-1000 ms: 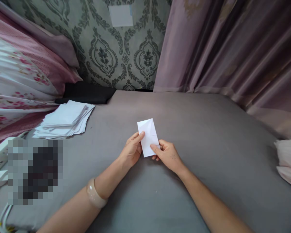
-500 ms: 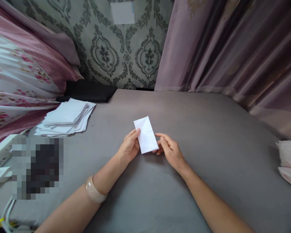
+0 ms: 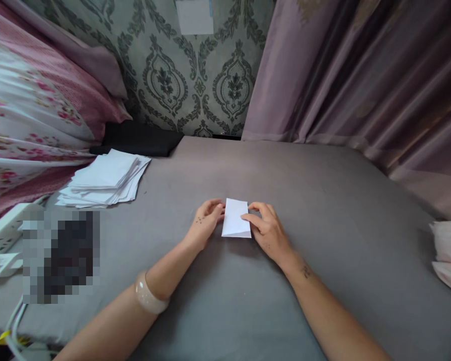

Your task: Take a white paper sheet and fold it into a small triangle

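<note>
Folded paper (image 3: 236, 218) flat, long axis pointing away, both hands touching

Both bare forearms reach forward from the lower edge of the view and converge toward the middle. The left hand (image 3: 206, 223) lies palm down, knuckles up, its fingers (image 3: 215, 205) curled inward to the right, with small dark dots marked on its back. A pale, glossy bangle (image 3: 147, 297) circles the left forearm below the wrist. The right hand (image 3: 268, 231) also faces palm down, fingers bent and pointing left toward the other hand, thumb forward. A small dark mark shows on the right wrist.
</note>
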Demonstrator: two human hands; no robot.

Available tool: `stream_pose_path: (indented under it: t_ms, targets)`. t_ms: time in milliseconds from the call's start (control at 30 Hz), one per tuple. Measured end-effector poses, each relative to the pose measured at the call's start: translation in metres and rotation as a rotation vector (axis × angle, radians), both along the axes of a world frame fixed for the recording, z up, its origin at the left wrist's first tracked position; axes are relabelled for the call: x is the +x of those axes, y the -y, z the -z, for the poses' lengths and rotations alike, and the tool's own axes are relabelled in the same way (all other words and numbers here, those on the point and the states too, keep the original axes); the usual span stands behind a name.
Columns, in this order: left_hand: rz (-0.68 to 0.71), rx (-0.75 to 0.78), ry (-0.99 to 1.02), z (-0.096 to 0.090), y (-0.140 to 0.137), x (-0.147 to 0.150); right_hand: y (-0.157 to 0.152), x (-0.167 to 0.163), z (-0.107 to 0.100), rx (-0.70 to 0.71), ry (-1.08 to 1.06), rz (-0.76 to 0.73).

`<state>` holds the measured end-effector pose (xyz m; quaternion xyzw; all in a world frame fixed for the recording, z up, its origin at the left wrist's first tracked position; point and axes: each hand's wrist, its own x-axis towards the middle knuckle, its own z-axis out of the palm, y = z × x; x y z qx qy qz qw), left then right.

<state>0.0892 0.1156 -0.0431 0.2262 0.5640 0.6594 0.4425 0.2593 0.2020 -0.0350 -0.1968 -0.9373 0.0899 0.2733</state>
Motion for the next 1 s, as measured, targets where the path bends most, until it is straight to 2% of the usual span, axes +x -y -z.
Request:
stream_pose_path:
  t_ms: [67,133,167,233,367,500,700,1000]
  targets:
    - [0.013,0.004,-0.411,0.003,0.004,-0.011,0.000,0.002,0.001,-0.036,0.059,0.027]
    - [0.183,-0.016,-0.779,0.004,0.009,-0.021,0.001,0.003,0.001,-0.089,0.096,0.057]
    - [0.279,-0.032,-0.903,0.003,0.012,-0.025,0.001,0.003,0.000,-0.116,0.102,0.074]
    - [0.404,-0.063,-1.027,0.001,0.017,-0.028,0.003,0.002,-0.001,-0.166,0.098,0.107]
    - [0.394,-0.084,-1.051,-0.003,0.017,-0.021,0.003,-0.001,0.000,-0.235,0.082,0.157]
    - [0.256,-0.132,-1.051,-0.001,0.010,-0.010,-0.003,-0.005,0.006,-0.274,0.022,0.226]
    - [0.104,-0.160,-1.106,0.011,0.000,-0.003,-0.009,-0.015,0.013,-0.282,-0.001,0.336]
    - [0.070,-0.238,-1.090,0.011,-0.008,-0.003,-0.010,-0.024,0.016,-0.265,0.017,0.459]
